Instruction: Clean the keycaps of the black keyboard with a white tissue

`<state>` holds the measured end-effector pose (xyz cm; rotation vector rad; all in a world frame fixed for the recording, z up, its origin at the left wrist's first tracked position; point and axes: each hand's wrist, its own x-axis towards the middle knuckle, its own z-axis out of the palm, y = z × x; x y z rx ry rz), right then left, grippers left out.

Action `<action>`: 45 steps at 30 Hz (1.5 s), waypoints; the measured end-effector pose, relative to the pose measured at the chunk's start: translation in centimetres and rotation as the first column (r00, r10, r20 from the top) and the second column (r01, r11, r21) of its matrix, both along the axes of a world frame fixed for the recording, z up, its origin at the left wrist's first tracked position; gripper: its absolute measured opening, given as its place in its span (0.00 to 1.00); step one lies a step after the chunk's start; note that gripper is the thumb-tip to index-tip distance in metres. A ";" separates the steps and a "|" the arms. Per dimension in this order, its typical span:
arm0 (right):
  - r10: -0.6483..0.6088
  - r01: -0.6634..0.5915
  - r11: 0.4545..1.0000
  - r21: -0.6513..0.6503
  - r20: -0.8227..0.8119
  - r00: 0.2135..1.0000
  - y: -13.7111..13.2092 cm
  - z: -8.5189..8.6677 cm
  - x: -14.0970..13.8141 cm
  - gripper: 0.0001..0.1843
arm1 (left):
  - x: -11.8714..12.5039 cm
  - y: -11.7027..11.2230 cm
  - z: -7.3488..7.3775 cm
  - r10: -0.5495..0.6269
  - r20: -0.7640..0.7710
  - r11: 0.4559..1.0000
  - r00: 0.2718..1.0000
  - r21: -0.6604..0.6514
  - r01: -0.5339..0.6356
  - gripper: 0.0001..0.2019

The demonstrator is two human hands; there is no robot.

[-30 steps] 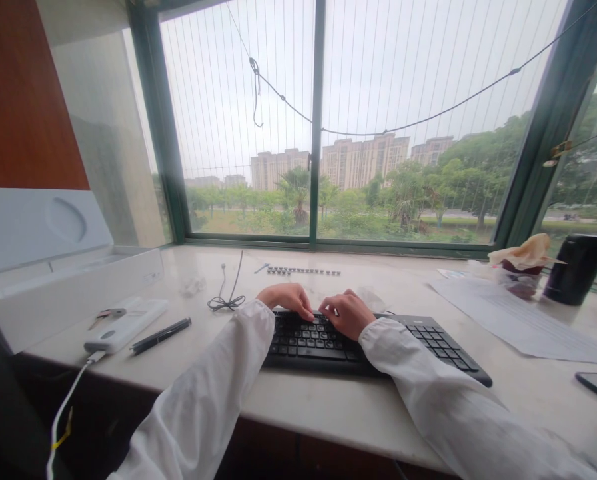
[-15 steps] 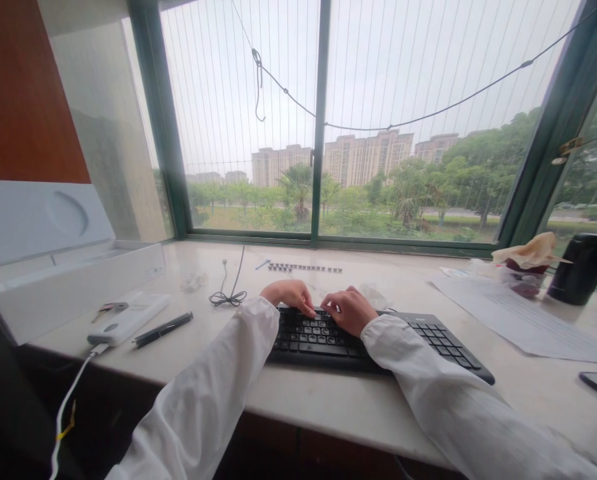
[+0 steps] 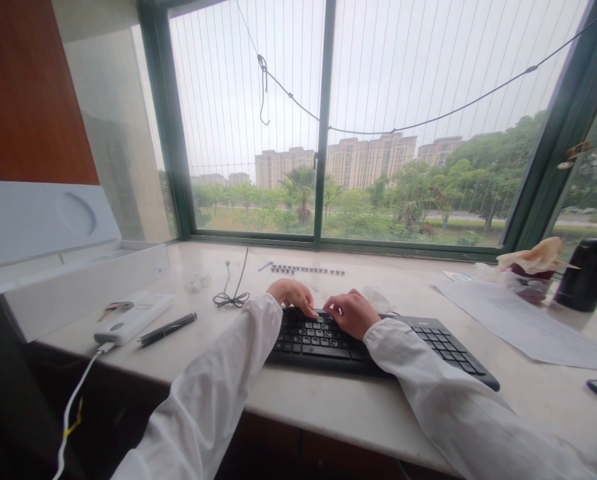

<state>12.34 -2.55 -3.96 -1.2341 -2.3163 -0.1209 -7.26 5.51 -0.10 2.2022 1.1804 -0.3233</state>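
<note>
I am resting my left hand [image 3: 292,295] and right hand [image 3: 351,312] side by side on the black keyboard [image 3: 428,340] lying on the bench [image 3: 328,407], fingers [image 3: 308,309] curling loosely apart onto it, gripping nothing.

One head-worn view is given, aimed forward and slightly down across the tabletop [image 3: 328,407] toward the window [image 3: 403,80]; the keyboard [image 3: 323,340] is seen close, below centre.

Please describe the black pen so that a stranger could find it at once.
From the black keyboard, look left along the pale counter. The pen lies just right of a white power bank, the only straight black stick there.
</note>
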 end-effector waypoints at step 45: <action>-0.016 0.015 1.000 0.016 0.030 0.999 -0.2 0.2 0.0 0.09 | -0.6 -3.7 1.6 -0.147 0.231 0.936 0.962 0.347 0.060 0.17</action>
